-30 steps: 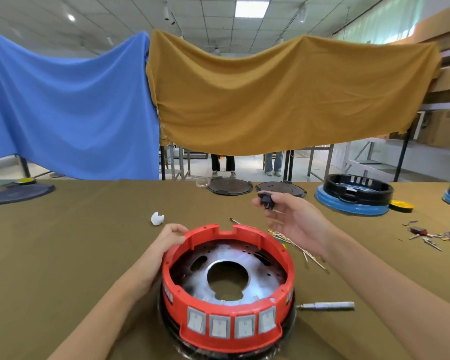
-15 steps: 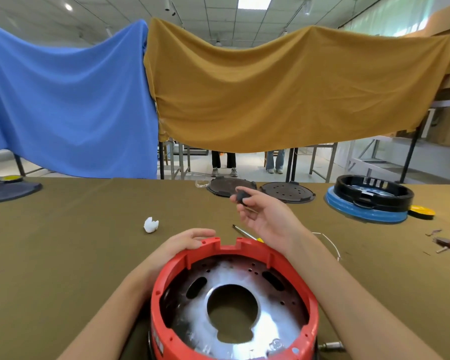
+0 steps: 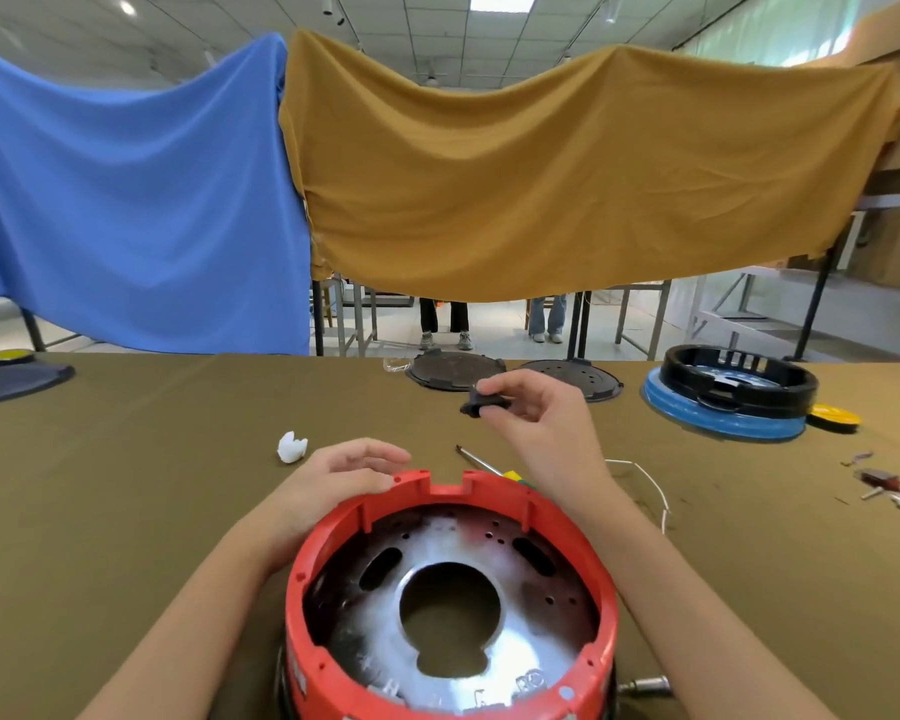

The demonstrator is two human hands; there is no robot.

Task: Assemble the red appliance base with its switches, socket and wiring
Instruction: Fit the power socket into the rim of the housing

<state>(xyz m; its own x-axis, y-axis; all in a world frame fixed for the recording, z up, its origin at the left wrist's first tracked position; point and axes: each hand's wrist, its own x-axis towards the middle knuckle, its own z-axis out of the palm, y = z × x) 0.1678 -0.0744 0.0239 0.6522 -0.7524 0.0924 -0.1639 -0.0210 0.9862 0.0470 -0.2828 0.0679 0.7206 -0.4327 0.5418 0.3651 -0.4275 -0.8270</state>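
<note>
Left hand [image 3: 333, 480] rests loose-fingered on the base [image 3: 453, 605] rim to steady it; right hand [image 3: 536, 423] pinches the socket [image 3: 481, 402] (likely for the rim notch)

Two bare forearms and hands, seen from above

The left hand [image 3: 333, 478] and right hand [image 3: 539, 426] wear no gloves, rings or watch; both forearms are uncovered as far as the lower edge of the view, with no sleeve showing. Fingernails are short and plain.
</note>
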